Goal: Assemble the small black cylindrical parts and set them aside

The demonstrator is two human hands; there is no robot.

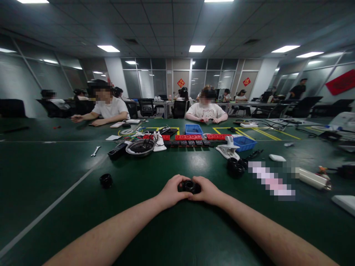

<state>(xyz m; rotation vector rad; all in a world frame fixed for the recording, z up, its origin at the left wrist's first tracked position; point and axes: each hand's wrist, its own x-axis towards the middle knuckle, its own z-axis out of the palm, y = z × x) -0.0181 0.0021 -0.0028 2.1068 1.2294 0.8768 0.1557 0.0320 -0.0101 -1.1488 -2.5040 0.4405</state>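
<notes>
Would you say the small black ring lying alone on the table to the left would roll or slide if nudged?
The black ring lies flat on its wide face, so a nudge would probably slide it, not roll it. The green table looks matte, likely giving some grip. It looks rigid and small, so probably light; tipped on edge, its round shape could roll.
</notes>
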